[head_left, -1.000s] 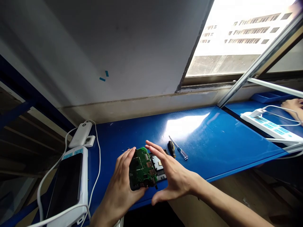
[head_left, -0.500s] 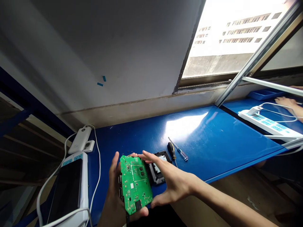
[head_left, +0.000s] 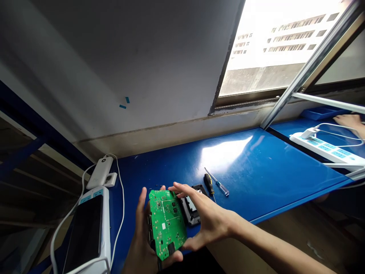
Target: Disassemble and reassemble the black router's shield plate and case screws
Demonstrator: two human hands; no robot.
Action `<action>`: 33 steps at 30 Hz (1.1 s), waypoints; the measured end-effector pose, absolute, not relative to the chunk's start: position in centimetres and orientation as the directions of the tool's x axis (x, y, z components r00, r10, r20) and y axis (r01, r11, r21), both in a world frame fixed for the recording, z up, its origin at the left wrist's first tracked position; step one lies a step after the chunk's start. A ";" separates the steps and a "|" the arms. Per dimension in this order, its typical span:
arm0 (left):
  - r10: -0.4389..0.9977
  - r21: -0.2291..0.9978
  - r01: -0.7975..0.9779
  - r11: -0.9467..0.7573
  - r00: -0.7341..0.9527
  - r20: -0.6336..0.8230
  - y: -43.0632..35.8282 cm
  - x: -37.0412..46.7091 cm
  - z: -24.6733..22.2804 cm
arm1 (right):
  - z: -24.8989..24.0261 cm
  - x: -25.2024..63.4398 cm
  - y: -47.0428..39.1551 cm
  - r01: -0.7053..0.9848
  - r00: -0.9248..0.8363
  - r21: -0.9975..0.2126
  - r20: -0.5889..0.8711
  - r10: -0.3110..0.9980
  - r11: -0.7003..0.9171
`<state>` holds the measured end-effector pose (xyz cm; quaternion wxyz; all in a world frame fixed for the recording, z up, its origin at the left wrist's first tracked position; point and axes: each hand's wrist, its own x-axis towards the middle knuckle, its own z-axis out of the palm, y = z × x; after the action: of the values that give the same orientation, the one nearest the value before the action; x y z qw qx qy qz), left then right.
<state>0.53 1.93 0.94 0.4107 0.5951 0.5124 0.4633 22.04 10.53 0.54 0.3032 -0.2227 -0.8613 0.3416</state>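
Observation:
A green circuit board (head_left: 167,224) is held up, tilted, over the front of the blue table, its component side facing me. My left hand (head_left: 142,236) grips it from the left and below, thumb at the lower edge. At its right side, my right hand (head_left: 205,220) has fingertips on the upper right corner and the thumb by the lower right edge. A black plastic housing (head_left: 193,219) lies on the table just behind, partly covered by my right hand. Beside it rest a black and yellow screwdriver (head_left: 209,184) and a clear-handled screwdriver (head_left: 222,187).
On the left, a phone (head_left: 85,228) lies on a white power strip (head_left: 106,213), with a white power bank (head_left: 100,171) and cables behind. Tiny dark screws (head_left: 156,185) lie beyond the board. Another person's hand (head_left: 349,121) is at far right, near a second power strip (head_left: 327,148).
The view has shifted slightly, so the board and both hands appear a little lower and to the right. The grip on the board looks the same.

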 end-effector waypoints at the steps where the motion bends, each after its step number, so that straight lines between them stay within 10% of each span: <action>1: 0.992 0.958 0.261 -0.123 0.039 0.117 1.9 0.3 0.9 | 0.6 22.1 10.7 0.195 -0.715 -0.715 0.365 0.597 0.671; 11: 0.957 0.785 0.581 -0.216 -0.031 0.287 2.8 -0.7 -0.8 | 0.0 22.3 12.7 0.502 -0.684 -0.530 0.241 0.689 0.684; 33: 0.985 0.663 0.736 -0.134 0.022 0.174 2.9 -1.6 -1.5 | 0.0 22.7 12.1 0.359 -0.797 -0.471 0.295 0.528 0.806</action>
<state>-1.62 2.93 -1.55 0.2003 0.6862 0.6269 0.3098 22.69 12.14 0.00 0.2107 -0.2393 -0.9265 0.1998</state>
